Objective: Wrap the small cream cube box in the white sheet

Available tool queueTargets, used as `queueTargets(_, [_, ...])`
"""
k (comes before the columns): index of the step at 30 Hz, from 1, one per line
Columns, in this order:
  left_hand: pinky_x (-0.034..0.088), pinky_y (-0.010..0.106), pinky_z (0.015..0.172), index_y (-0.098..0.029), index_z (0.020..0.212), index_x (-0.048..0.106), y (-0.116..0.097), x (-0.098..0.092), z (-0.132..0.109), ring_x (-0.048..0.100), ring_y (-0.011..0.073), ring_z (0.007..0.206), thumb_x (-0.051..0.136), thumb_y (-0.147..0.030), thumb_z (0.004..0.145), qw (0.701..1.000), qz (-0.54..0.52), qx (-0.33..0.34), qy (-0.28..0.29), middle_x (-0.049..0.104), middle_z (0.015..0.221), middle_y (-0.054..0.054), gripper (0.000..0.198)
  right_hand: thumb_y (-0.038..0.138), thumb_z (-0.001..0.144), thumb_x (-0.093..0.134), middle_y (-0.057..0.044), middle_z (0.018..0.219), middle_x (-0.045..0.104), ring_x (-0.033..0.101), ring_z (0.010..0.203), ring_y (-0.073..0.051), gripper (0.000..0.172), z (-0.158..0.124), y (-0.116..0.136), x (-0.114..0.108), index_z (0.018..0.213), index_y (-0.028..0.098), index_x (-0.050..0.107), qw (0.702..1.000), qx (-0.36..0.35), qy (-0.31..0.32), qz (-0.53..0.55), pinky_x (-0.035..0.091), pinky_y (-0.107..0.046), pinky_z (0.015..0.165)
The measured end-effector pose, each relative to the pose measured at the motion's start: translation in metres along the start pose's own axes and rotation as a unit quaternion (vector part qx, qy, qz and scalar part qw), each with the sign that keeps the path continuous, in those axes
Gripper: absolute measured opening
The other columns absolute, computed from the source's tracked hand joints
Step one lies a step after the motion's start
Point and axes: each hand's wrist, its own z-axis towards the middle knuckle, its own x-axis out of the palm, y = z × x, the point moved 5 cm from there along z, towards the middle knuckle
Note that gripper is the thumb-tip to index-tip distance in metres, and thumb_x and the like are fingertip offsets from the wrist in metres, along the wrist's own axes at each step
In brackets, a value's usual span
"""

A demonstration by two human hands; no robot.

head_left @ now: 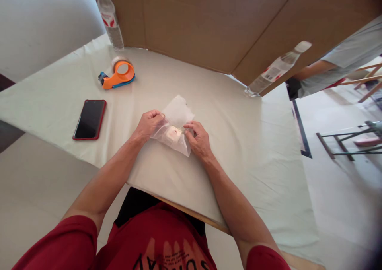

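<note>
A translucent white plastic bag (178, 110) lies on the covered table in front of me, its flap spread away from my body. Inside its near part a small pale box (174, 133) shows through. My left hand (151, 123) pinches the bag's left edge near the opening. On the other side, my right hand (198, 136) has its thumb and fingers closed on the bag's right edge, close to the small box.
The table (238, 142) also holds a black phone with a red edge (89, 119), an orange tape dispenser (121, 76), and two water bottles (111, 21) (276, 71) beside tall cardboard (191, 19). At right are a person's arm (316, 69) and a folding stool (343, 142).
</note>
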Motion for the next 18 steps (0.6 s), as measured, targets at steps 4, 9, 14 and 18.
queueTargets(4, [0.044,0.023,0.054,-0.017,0.069,0.062,-0.001,0.0,-0.001,0.056,0.0124,0.057,0.067,-0.03,0.067,1.0,0.01,0.004,-0.006,0.069,0.069,0.002,0.014,0.021,0.081,0.051,-0.007,0.098,0.073,0.065,0.079,-0.018,0.024,0.001,-0.004,-0.005,0.093,0.021,0.072,1.0,0.022,-0.009,-0.001,0.055,-0.033,0.073])
queueTargets(9, [0.043,0.023,0.054,-0.017,0.068,0.061,0.0,0.0,0.0,0.055,0.012,0.056,0.068,-0.031,0.068,1.0,0.01,0.012,-0.01,0.066,0.064,0.001,0.016,0.021,0.083,0.048,-0.007,0.093,0.075,0.067,0.083,-0.02,0.024,0.006,-0.008,-0.018,0.089,0.021,0.071,0.997,0.04,-0.06,0.0,0.056,-0.037,0.08])
queueTargets(14, [0.038,0.023,0.05,-0.018,0.065,0.059,-0.001,-0.001,-0.002,0.05,0.0112,0.051,0.068,-0.034,0.071,0.999,0.035,0.022,-0.021,0.061,0.06,-0.001,0.019,0.022,0.085,0.048,-0.007,0.095,0.074,0.068,0.086,-0.02,0.025,0.019,-0.009,-0.017,0.093,0.022,0.072,0.998,0.016,-0.06,-0.001,0.055,-0.036,0.083])
queueTargets(18, [0.03,0.023,0.047,-0.019,0.063,0.057,-0.005,-0.002,-0.005,0.041,0.0096,0.048,0.07,-0.032,0.07,0.993,0.107,0.03,-0.031,0.05,0.054,-0.005,0.02,0.02,0.086,0.047,-0.008,0.099,0.073,0.068,0.091,-0.022,0.027,0.03,-0.008,-0.007,0.098,0.022,0.072,0.999,-0.015,-0.038,-0.008,0.055,-0.037,0.086])
